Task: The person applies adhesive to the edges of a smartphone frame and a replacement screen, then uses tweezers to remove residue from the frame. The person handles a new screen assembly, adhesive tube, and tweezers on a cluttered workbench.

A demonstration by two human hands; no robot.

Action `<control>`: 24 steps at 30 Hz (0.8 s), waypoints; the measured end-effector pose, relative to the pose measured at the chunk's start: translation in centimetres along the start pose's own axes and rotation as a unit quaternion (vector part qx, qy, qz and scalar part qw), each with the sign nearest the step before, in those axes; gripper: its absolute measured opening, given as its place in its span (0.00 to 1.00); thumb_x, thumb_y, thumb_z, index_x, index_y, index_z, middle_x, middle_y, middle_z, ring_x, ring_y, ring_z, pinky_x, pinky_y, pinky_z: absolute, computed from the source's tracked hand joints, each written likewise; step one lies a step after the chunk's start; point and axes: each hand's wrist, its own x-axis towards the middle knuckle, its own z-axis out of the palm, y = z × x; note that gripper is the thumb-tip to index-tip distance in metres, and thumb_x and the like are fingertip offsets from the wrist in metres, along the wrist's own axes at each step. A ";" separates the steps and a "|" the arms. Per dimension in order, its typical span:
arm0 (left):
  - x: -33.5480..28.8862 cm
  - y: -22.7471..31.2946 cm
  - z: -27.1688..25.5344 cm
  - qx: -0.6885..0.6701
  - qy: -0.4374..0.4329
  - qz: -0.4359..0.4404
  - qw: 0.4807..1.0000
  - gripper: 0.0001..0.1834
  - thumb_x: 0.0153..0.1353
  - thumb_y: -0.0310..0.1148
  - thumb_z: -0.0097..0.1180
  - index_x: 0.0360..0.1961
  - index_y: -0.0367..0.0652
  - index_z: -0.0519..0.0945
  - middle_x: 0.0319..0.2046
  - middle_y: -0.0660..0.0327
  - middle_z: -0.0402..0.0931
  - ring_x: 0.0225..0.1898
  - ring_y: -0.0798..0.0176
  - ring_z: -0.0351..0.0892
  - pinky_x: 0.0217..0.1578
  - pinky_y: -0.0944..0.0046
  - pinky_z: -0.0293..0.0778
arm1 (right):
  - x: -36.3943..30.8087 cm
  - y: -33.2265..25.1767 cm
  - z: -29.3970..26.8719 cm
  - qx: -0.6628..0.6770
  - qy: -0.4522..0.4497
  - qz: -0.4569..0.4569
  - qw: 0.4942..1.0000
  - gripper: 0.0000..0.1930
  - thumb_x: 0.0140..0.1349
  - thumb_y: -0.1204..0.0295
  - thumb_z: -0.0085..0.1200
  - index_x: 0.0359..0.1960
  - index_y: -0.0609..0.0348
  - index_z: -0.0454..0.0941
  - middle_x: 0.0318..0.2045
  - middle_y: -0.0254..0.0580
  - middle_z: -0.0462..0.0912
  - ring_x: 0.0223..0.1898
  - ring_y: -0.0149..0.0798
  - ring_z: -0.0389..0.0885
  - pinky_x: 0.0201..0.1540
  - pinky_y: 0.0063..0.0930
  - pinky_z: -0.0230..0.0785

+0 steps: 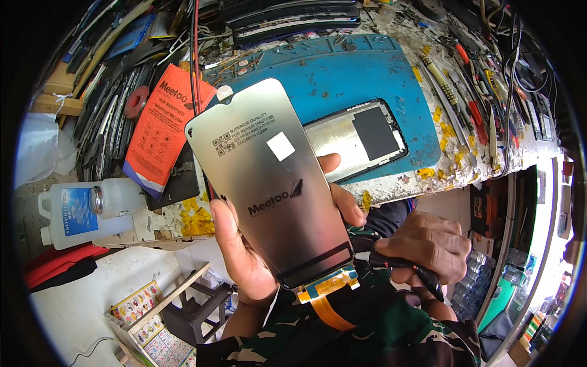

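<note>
Two bare hands in play, both come in from the lower edge. Left hand clamped on the screen panel: thumb along the panel's left edge, palm at its lower left, two fingertips showing past the right edge, remaining fingers hidden behind. Panel sits tilted, top leaning left, silver back up. Orange flex cable hangs off its lower end, right of the left palm, curving down over camouflage clothing.

Right hand at the panel's lower right, fingers curled together on a black tool, knuckles up, wrist bent. One tool end points at the panel's lower right corner; touching or not, can't tell.

Edges: bench front edge runs just beyond the left fingertips and past the right knuckles. Panel crosses that edge in view. Blue mat lies past the fingertips, its surface showing around the phone frame, which is nearest those tips. Orange-red packet beyond the left thumb, limiting that side. Narrow gap between left fingertips and right knuckles; wider room below the left thumb, toward the dark stool.
</note>
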 end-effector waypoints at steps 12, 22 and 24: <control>0.1 -0.2 0.3 -0.017 -0.007 0.003 1.000 0.56 0.65 0.71 0.11 0.66 0.24 0.58 0.34 0.43 0.76 0.38 0.49 0.74 0.48 0.49 0.71 | 0.1 -0.7 0.0 -0.001 0.004 0.050 0.999 0.15 0.55 0.60 0.65 0.33 0.61 0.84 0.21 0.34 0.82 0.19 0.33 0.79 0.21 0.24 0.70; 0.1 -0.2 0.3 -0.031 -0.009 0.008 0.999 0.56 0.64 0.72 0.11 0.66 0.24 0.59 0.35 0.42 0.76 0.38 0.48 0.76 0.45 0.48 0.74 | 0.1 -0.7 -0.3 -0.008 -0.009 0.053 0.999 0.15 0.52 0.62 0.67 0.34 0.62 0.85 0.23 0.35 0.84 0.20 0.34 0.80 0.23 0.24 0.70; 0.2 -0.4 0.3 -0.045 -0.025 0.026 0.998 0.56 0.64 0.72 0.12 0.65 0.24 0.60 0.37 0.41 0.77 0.39 0.47 0.77 0.43 0.49 0.76 | 0.0 -0.6 -0.3 -0.002 0.010 0.050 0.999 0.16 0.56 0.60 0.64 0.33 0.62 0.84 0.22 0.36 0.83 0.20 0.35 0.80 0.22 0.25 0.70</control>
